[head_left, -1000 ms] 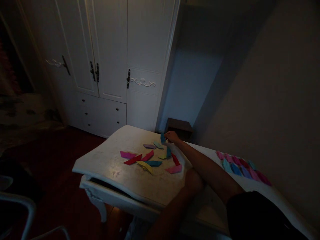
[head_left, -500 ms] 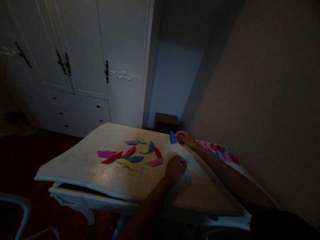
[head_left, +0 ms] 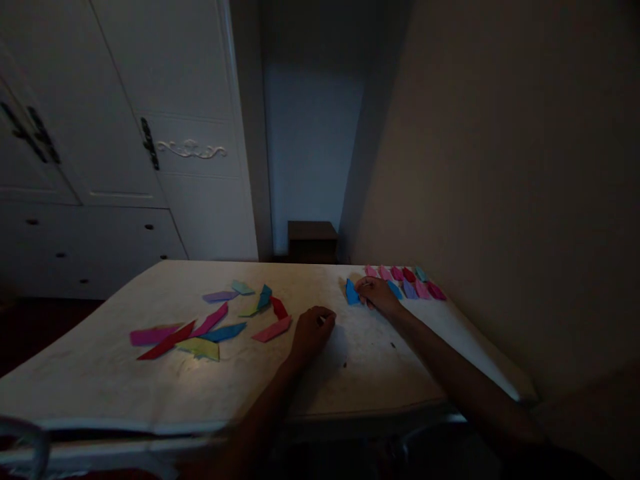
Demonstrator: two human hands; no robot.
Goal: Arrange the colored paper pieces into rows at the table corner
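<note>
My right hand (head_left: 377, 293) pinches a blue folded paper piece (head_left: 352, 292) by its right side, at the near end of two rows of small folded paper pieces (head_left: 409, 289) in pink, red, purple, blue and mint. Curled on the table, my left hand (head_left: 314, 330) has its fingers closed, and nothing shows in them. Just left of it are a pink folded strip (head_left: 273, 329) and a red one (head_left: 279, 308). Further left, several folded strips lie loosely, among them a yellow one (head_left: 200, 348), a blue one (head_left: 225, 332) and a purple one (head_left: 220, 297).
The white table (head_left: 100, 373) has a worn top with small dark specks. A white wardrobe (head_left: 200, 200) stands behind it on the left. A brown wall (head_left: 475, 167) runs along the right, and a small dark cabinet (head_left: 313, 231) sits in the far corner.
The view has swung right and closer to the table. My right hand has carried the blue paper piece down and right toward the rows. My left hand stays curled on the table.
</note>
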